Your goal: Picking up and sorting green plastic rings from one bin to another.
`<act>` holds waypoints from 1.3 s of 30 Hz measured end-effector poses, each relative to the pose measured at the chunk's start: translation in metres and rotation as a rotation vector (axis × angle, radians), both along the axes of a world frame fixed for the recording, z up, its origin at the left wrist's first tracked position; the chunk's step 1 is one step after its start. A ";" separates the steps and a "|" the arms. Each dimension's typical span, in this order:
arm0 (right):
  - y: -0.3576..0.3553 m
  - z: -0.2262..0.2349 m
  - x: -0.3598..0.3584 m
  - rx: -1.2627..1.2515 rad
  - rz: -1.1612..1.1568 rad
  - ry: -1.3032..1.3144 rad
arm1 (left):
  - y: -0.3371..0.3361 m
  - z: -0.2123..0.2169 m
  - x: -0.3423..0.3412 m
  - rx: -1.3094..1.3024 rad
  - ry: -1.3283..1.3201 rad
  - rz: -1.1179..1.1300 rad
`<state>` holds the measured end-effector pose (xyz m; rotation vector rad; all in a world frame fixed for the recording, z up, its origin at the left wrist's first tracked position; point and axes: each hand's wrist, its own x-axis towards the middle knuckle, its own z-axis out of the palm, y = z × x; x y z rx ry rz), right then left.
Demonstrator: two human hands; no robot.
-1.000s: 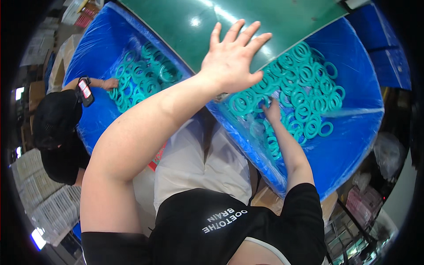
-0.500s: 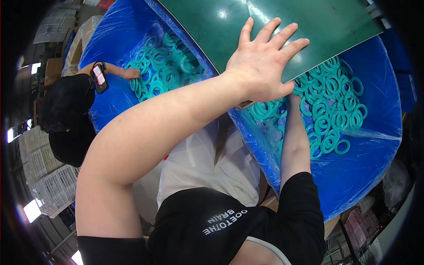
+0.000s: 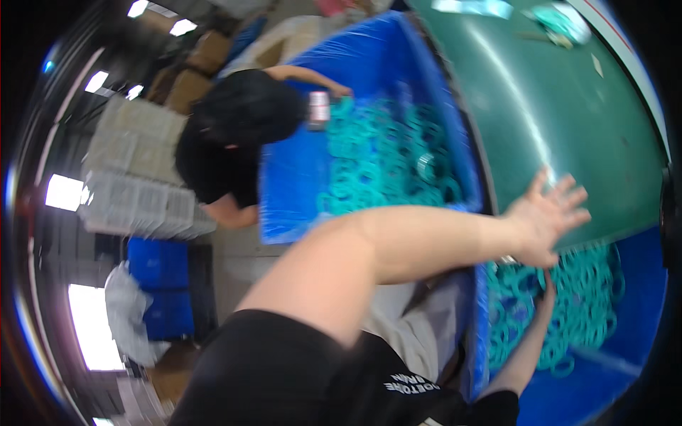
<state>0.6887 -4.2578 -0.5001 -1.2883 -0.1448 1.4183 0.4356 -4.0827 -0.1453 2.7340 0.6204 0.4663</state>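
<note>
Left fingers: your left hand point(image 3: 543, 220) is raised with the fingers point(image 3: 568, 186) spread wide apart, pinching nothing, held in front of the green tabletop point(image 3: 568, 106).
Right fingers: your right hand point(image 3: 548, 287) reaches down into the teal rings point(image 3: 582, 312); its fingers are mostly hidden behind the left hand and in the pile, so you cannot tell whether they close on a ring.
Teal rings: they lie heaped in the blue bin point(image 3: 632, 369) at your lower right, just below the tabletop's edge.
Second bin: another blue bin point(image 3: 298, 177), lined with blue plastic, sits to the left of the tabletop and holds a second heap of teal rings point(image 3: 383, 156).
Co-worker: a person in a black top point(image 3: 213, 160) bends over that second bin, with one hand point(image 3: 339, 91) reaching in at its far rim.
Background: stacked pale crates point(image 3: 135, 177) stand behind that person.
</note>
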 end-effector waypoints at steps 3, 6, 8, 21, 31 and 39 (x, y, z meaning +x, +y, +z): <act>-0.025 0.024 -0.015 0.146 -0.063 0.286 | -0.002 -0.004 0.000 -0.012 -0.012 0.021; -0.037 -0.041 -0.020 0.144 -0.045 0.367 | 0.000 -0.004 -0.003 -0.013 0.002 0.008; -0.064 -0.098 0.004 -0.025 0.039 0.216 | -0.001 0.000 -0.002 -0.019 -0.010 0.001; -0.015 -0.080 -0.066 -0.376 0.190 -0.779 | 0.002 -0.008 -0.005 -0.006 0.023 0.014; -0.028 -0.068 -0.031 -0.407 0.311 -0.901 | 0.001 -0.007 -0.009 0.003 0.044 0.010; 0.010 -0.075 -0.075 -0.190 0.272 -0.551 | 0.000 -0.004 -0.010 -0.002 0.020 0.006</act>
